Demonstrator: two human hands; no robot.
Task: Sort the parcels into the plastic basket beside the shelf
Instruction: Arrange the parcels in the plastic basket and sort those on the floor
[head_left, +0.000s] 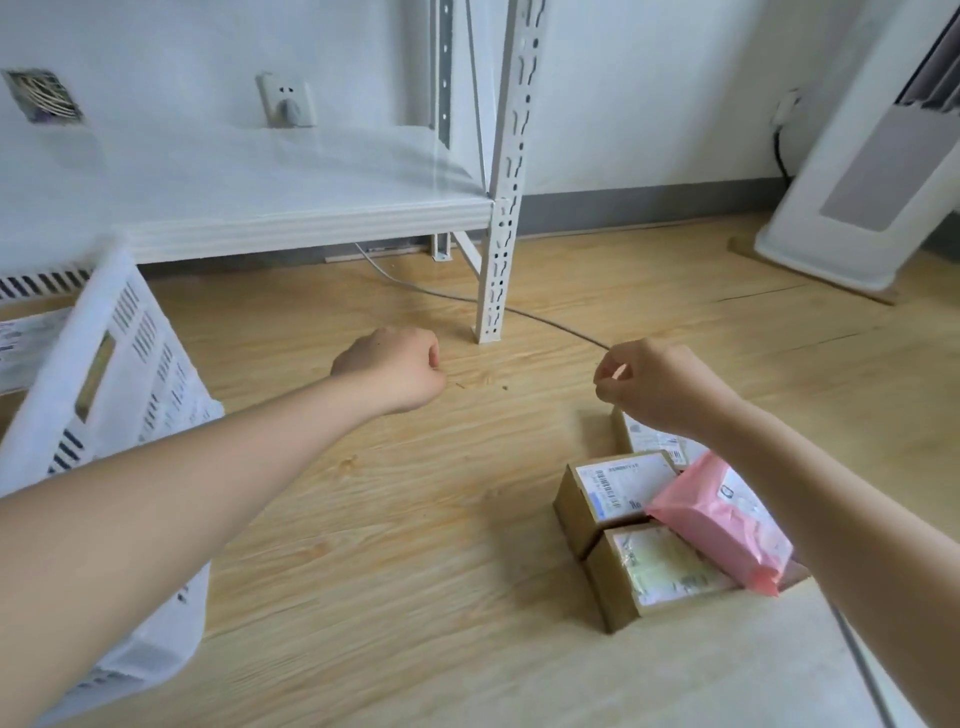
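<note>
A white slatted plastic basket (122, 332) stands at the left, with a labelled parcel (26, 338) partly visible inside. On the wooden floor at the lower right lie cardboard boxes with shipping labels (618, 488) (649, 571) and a pink mailer bag (727, 525) on top of them; another labelled parcel (654, 441) lies behind, half hidden by my right wrist. My left hand (395, 369) hovers over the bare floor with its fingers curled, holding nothing. My right hand (654, 384) hangs above the parcels, fingers loosely curled, empty.
A white metal shelf (311, 218) stands behind, its slotted post (498, 249) reaching the floor between my hands. A grey cable (550, 319) runs across the floor. A white floor-standing appliance (852, 171) leans at the right. A wall socket (285, 101) is behind the shelf.
</note>
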